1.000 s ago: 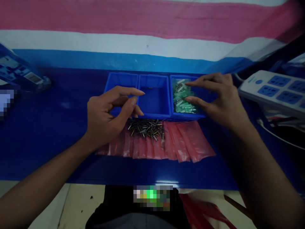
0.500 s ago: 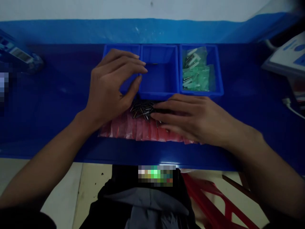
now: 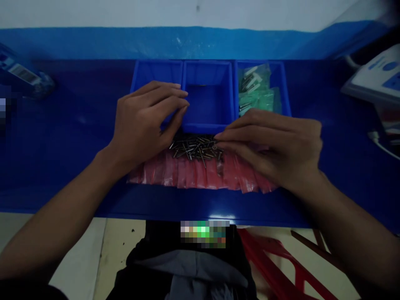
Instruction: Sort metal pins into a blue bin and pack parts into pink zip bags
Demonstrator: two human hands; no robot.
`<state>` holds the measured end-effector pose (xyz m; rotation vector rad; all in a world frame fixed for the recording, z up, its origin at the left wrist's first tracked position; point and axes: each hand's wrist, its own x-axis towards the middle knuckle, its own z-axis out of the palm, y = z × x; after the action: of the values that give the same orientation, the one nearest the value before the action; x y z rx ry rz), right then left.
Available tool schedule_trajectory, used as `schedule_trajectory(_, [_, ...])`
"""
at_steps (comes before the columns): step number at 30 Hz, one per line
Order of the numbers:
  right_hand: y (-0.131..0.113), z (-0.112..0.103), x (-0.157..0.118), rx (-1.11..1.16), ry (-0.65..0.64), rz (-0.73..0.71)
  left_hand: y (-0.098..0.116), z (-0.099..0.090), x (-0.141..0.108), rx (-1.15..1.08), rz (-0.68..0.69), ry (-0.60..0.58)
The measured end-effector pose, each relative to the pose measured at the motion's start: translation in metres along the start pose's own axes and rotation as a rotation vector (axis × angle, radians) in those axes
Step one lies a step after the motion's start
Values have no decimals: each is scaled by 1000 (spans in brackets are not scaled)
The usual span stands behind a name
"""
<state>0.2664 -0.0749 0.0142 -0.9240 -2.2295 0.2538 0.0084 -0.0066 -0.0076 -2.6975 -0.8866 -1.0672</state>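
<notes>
A loose pile of small metal pins (image 3: 195, 148) lies on a fanned row of pink-red plastic bags (image 3: 187, 174). The fingertips of my right hand (image 3: 268, 146) pinch together at the pile's right edge, and I cannot tell whether a pin is between them. My left hand (image 3: 143, 121) curves over the left blue bin (image 3: 156, 73), its fingertips beside the middle blue bin (image 3: 208, 129). It holds nothing visible. A tiny dark sliver lies on that middle bin's floor. Green-tinted packets (image 3: 254, 89) fill the right blue bin (image 3: 283, 87).
The bins and bags sit on a glossy blue bench top (image 3: 78, 166) with a blue back wall behind. A white power strip (image 3: 378, 77) stands at the right and a boxed item (image 3: 20, 73) at the far left. A red stool (image 3: 281, 266) shows on the floor below.
My right hand has moved up and left onto the pin pile, no longer covering it. My left hand has drawn slightly back toward me. The view has shifted a little.
</notes>
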Motion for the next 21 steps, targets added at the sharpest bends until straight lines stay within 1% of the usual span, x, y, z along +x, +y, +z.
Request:
schedule_trajectory(1, [-1,-1,1,35,-3,74,-1,0,-1,1,-2,12])
schedule_trajectory(2, [-3,-2,3,82,21,150,-3,1,-1,3,0,22])
schedule_trajectory(3, [-4,-2,4,139,78,227,-4,1,-2,9,-7,32])
schedule_trajectory(5, [-6,-1,6,268,239,342,-6,2,-3,24,-2,44])
schedule_trajectory(7, [-6,-1,7,326,328,379,-6,2,-4,32,11,51])
schedule_trajectory(8, [-6,-2,6,315,335,364,-7,2,-4,33,20,55])
schedule_trajectory(9, [-5,-3,6,282,310,330,-6,2,-3,30,26,57])
schedule_trajectory(11, [-2,-8,4,196,214,194,-6,2,-3,25,23,50])
schedule_trajectory(12, [1,-10,3,166,122,98,-6,2,-3,26,26,45])
schedule_trajectory(14, [5,-14,2,130,-161,-74,-6,2,-3,35,22,30])
schedule_trajectory(15, [7,-15,2,119,-294,-135,-6,2,-3,40,16,24])
schedule_trajectory(16, [8,-14,1,117,-386,-168,-6,3,-3,44,10,18])
schedule_trajectory(17, [9,-13,1,114,-434,-183,-7,3,-3,47,3,12])
schedule_trajectory(18, [10,-12,1,105,-443,-189,-7,3,-3,48,10,14])
schedule_trajectory(21, [10,-4,-1,72,-395,-218,-5,2,-3,54,43,24])
